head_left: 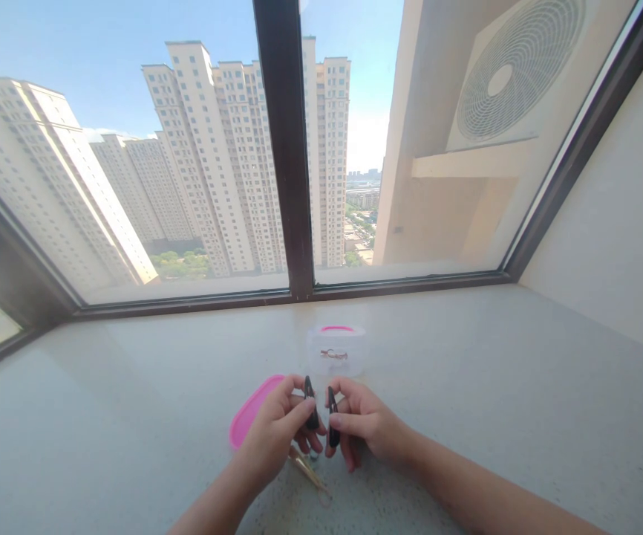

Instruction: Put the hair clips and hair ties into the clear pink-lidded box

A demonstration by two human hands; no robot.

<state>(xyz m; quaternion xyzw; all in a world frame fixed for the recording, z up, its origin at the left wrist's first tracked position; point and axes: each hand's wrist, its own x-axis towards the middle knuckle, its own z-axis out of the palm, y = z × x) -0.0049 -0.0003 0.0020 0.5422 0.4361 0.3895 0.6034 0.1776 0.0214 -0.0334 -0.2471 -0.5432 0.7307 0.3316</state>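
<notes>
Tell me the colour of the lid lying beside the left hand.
Pink. The lid shows in the head view, flat on the sill, partly behind the left hand.

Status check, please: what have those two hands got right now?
Left hand pinches one black snap hair clip; right hand another. Clear plastic box behind; pink lid left. Nothing between.

Two dark hair clips (321, 409) in both hands (321, 435) (pink lid (246, 416) beside)

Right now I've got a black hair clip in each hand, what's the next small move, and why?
Probably carry the right hand forward and drop its black clip into the clear box. The box stands open just beyond both hands, its pink lid lies off beside the left hand, and something small already lies inside. The left clip could follow.
</notes>
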